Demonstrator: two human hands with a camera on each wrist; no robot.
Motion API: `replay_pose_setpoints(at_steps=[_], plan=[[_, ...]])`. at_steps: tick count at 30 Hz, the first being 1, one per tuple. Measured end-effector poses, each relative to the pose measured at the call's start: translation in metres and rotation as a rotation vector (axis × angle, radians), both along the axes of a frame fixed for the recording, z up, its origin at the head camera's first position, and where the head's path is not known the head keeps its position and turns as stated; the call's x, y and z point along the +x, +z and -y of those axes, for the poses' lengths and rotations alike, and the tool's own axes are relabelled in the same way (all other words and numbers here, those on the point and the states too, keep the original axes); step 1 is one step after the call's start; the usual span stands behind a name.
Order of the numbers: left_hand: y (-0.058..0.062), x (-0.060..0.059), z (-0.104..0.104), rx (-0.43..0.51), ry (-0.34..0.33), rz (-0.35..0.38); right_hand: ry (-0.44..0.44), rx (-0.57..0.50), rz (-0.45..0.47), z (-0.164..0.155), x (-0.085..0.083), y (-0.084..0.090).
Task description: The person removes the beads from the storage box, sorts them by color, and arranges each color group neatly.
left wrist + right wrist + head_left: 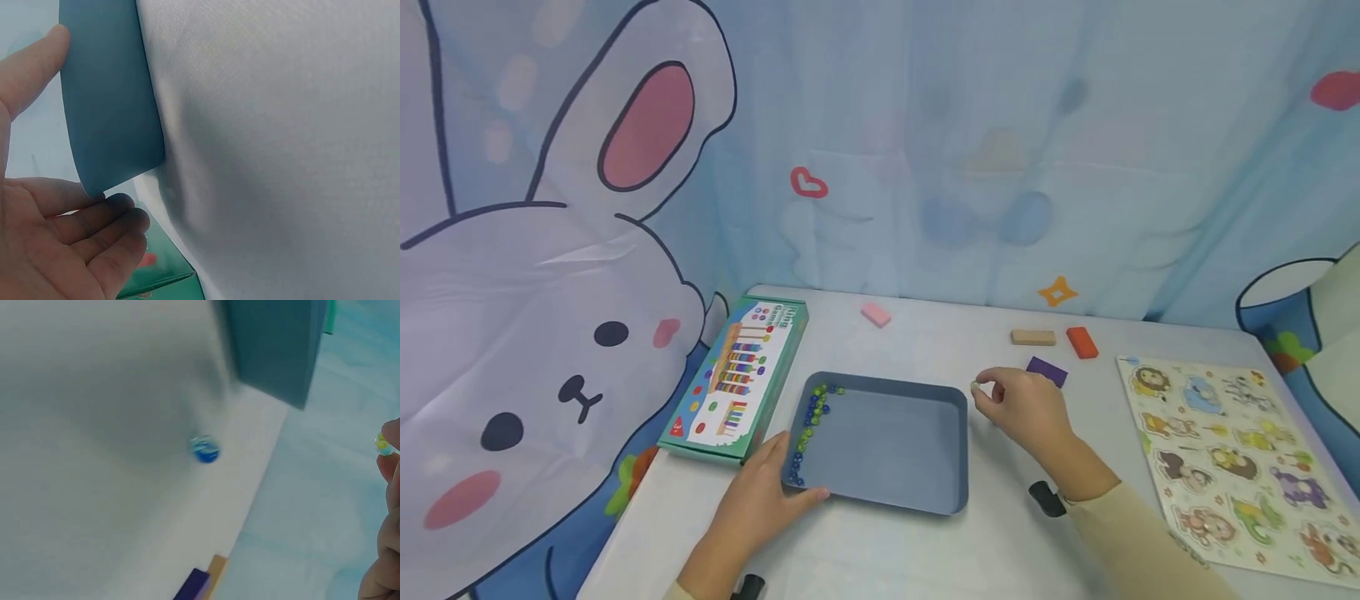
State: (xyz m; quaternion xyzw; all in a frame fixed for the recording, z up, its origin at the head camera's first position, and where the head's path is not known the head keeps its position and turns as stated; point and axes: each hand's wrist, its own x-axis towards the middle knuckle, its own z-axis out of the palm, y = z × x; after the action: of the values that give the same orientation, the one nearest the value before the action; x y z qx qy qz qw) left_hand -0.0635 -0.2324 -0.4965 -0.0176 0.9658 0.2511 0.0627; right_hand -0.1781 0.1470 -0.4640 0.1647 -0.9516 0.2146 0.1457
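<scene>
From the head view, a blue-grey tray (917, 500) sits on the white tabletop (925, 550), with a line of small blue and green marbles (808, 421) gathered along its left wall. The left hand (760, 504) grips the tray's near left corner, thumb over the rim and fingers beneath. The right hand (1026, 408) hovers just beyond the tray's far right corner, its fingertips pinched on a small pale-green marble (975, 386). To the left of the tray lies a green game box (737, 379) printed with coloured rings. Along the back of the tabletop lie a pink block (876, 314), a tan block (1032, 337), an orange block (1082, 342) and a purple block (1047, 371), the last partly behind the right hand. An animal puzzle board (1232, 458) lies at the right. From the left wrist view, the left hand (44, 237) holds the tray (106, 94) at its corner, thumb along one side and curled fingers (106, 219) under the lower edge, with a bit of the green box (159, 278) below. From the right wrist view, which is blurred, the right hand's fingertips (392, 456) pinch a yellowish-green marble (382, 444) at the right edge; a blue marble (204, 450) shows against the tabletop (94, 456) near the tray corner (275, 350), and the purple block (192, 586) and tan block (217, 565) appear at the bottom.
</scene>
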Motion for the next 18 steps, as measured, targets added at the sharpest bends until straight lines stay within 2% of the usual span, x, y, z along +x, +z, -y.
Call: replay_pose_setpoints(at_steps=[7, 18], plan=[[0.001, 0.000, 0.001, 0.000, -0.003, -0.001, -0.001, 0.069, 0.074, -0.017, 0.020, -0.017], [0.002, -0.001, 0.000, -0.005, -0.008, 0.008, 0.008, 0.187, 0.250, -0.028, 0.050, -0.028]])
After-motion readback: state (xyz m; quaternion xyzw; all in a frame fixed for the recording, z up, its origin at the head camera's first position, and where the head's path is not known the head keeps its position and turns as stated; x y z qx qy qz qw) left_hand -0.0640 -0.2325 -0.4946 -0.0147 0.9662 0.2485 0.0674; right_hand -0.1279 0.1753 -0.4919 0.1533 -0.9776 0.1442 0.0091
